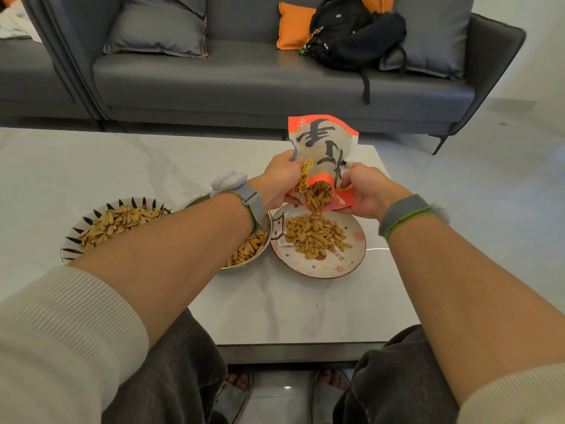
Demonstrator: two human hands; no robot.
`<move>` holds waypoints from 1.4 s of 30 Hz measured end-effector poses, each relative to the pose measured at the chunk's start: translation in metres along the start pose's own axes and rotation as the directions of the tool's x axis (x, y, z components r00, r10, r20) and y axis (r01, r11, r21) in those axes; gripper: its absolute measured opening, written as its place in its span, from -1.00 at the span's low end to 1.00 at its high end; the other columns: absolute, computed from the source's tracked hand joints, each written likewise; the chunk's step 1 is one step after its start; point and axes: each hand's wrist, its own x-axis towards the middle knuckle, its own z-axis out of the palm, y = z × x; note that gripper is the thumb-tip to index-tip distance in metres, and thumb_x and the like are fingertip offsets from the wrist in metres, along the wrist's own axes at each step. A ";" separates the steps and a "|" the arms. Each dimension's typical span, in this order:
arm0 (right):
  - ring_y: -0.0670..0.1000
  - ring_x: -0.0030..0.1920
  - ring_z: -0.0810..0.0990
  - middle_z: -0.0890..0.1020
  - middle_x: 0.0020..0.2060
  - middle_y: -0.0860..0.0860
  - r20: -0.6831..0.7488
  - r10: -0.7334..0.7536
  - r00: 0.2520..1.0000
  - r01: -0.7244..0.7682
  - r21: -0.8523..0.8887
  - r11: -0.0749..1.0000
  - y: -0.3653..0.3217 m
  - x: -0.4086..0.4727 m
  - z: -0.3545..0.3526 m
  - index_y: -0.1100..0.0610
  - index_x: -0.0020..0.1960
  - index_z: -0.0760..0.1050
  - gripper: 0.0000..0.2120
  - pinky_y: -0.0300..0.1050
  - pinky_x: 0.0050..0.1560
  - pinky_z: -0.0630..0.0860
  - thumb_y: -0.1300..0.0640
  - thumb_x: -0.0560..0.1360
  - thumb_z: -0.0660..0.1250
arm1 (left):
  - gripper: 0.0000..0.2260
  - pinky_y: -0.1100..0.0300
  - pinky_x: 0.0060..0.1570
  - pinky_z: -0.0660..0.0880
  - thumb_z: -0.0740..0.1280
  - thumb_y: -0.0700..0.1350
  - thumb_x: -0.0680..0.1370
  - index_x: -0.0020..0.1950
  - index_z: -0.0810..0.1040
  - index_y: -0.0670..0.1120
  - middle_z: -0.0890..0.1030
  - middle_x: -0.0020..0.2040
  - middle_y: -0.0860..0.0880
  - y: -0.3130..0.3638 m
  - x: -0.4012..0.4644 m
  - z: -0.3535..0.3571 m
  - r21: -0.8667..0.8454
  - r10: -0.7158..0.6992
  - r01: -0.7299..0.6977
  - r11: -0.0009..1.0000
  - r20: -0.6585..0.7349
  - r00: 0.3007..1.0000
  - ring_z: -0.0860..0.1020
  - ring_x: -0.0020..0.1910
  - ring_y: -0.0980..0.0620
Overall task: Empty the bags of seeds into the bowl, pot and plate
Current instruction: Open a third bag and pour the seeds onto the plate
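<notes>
An orange and white seed bag (321,148) is held upside down over the pink flowered plate (351,258), and seeds fall from its mouth onto a heap of seeds (315,237). My left hand (281,182) grips the bag's left side near the mouth. My right hand (363,192) grips its right side. The steel pot (269,223), partly hidden under my left forearm, holds seeds. Left of it, the striped bowl (73,240) is full of seeds.
All three dishes stand on a white marble coffee table (290,307). Behind it is a grey sofa (260,75) with cushions and a black backpack (351,32). A small white packet (282,241) lies on the plate's left rim.
</notes>
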 end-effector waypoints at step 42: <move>0.28 0.10 0.67 0.53 0.23 0.20 0.017 -0.019 1.000 0.018 0.042 0.999 0.004 0.005 -0.006 0.01 0.43 0.31 -0.38 0.35 -0.08 0.69 0.52 0.53 -0.03 | -0.71 -0.21 -0.23 0.73 0.06 -0.09 0.79 0.36 0.53 -0.03 0.72 0.13 -0.27 0.002 0.002 -0.006 0.034 0.012 -0.012 0.999 0.000 1.000 0.76 -0.04 -0.32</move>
